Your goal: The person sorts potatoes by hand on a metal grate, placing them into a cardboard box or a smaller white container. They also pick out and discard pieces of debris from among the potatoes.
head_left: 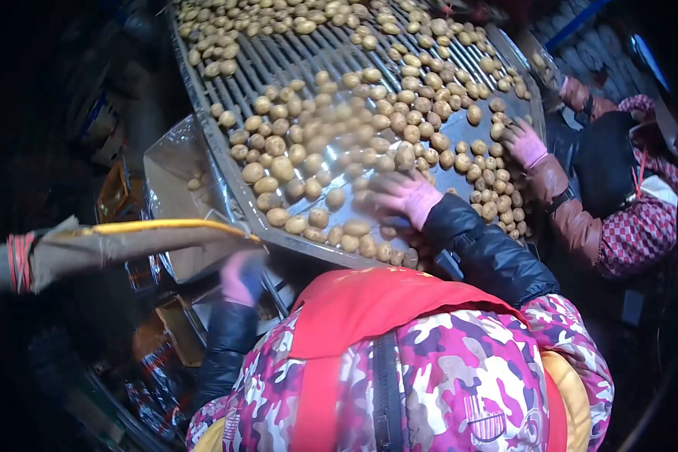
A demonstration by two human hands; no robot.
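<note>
Pink and blurred, our right hand (404, 197) reaches into the middle of the frame, low over the potatoes (282, 167). Its fingertips are too smeared for us to tell whether the grip is wide, narrow or round a potato; one potato shows just above the knuckles. The potatoes lie spread across the middle of the frame on a pale, flat bench (447, 134), more loosely at its lower left and packed closely toward its right edge. Near the top of the frame we see more of them on a run of parallel bars (301, 62), crowded along the upper edge.

Our left hand (241, 280), left of centre and lower down, is blurred too, just below the end of a brown-wrapped pole (151, 252) with a yellow strip (166, 225) along its top. We cannot tell how its grip stands or whether it holds anything. Above the pole, just beside the bench, sits a box (164, 167) lined with clear plastic. At the right of the frame a co-worker (636, 237) in a checked top stretches one arm to the potatoes along the bench's right edge.
</note>
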